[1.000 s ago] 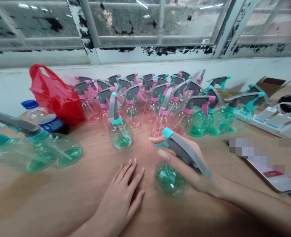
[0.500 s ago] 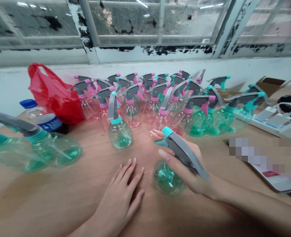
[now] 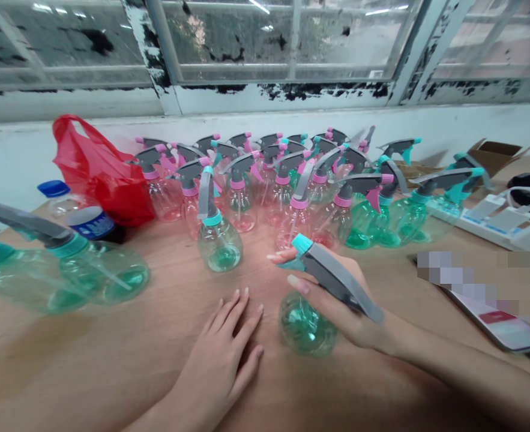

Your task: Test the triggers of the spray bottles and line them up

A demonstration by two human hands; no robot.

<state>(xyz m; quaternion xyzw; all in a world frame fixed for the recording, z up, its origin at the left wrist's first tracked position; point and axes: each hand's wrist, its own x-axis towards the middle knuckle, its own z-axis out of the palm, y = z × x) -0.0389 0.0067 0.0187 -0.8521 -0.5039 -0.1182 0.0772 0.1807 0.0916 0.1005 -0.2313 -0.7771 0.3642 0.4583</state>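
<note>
Green trigger spray bottle [image 3: 308, 329] at 5 o'clock from frame centre, right hand [image 3: 339, 312] wrapped round below its spray head. Turquoise nozzle [image 3: 301, 242] points to 10 o'clock; grey lever [image 3: 359, 297] trails to 4. Long axis roughly 7 to 1, neck hidden by fingers. Left hand [image 3: 222, 348] empty, palm down on tabletop [image 3: 111, 366]. Drink bottle [image 3: 56, 204], 9 o'clock: blue label [image 3: 91, 223], white lettering, illegible.

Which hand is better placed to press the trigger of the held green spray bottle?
Probably the right hand: it holds the green spray bottle, a finger beside the turquoise trigger. The left hand rests palm-down on the table.
</note>
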